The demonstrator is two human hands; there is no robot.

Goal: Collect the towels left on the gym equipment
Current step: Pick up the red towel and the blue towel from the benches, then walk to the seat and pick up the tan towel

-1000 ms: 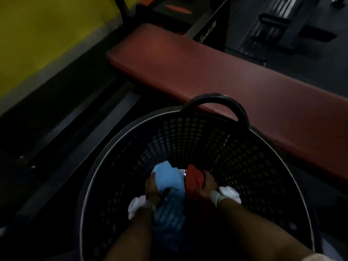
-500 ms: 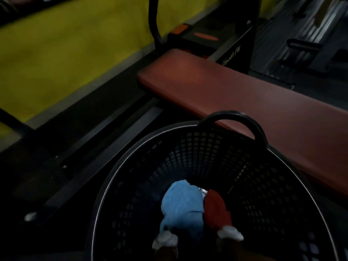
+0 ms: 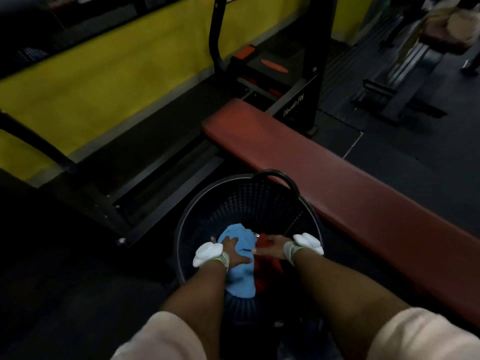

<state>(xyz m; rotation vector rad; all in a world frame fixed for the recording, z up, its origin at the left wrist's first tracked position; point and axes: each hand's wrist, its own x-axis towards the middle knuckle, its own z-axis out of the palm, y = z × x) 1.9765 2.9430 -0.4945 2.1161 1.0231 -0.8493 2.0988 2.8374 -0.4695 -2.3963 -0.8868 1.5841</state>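
Observation:
A black perforated basket (image 3: pixel 246 201) with a loop handle stands on the dark floor against a red padded bench (image 3: pixel 337 183). Inside it lie a light blue towel (image 3: pixel 241 279) on the left and a red towel (image 3: pixel 267 266) on the right. My left hand (image 3: pixel 233 252) rests flat on the blue towel with its fingers spread. My right hand (image 3: pixel 272 246) lies on the red towel, thumb stretched toward the left. Both wrists wear white bands. The bench top is bare.
A black machine frame (image 3: pixel 314 74) stands behind the bench's far end, along a yellow wall (image 3: pixel 117 66). Black floor rails (image 3: pixel 166 178) run left of the basket. More equipment (image 3: pixel 400 92) sits at the upper right on the dark rubber floor.
The view has pulled up and back, so the basket looks smaller. My hands, which gripped the towels deep in the basket, now lie flatter on top of them.

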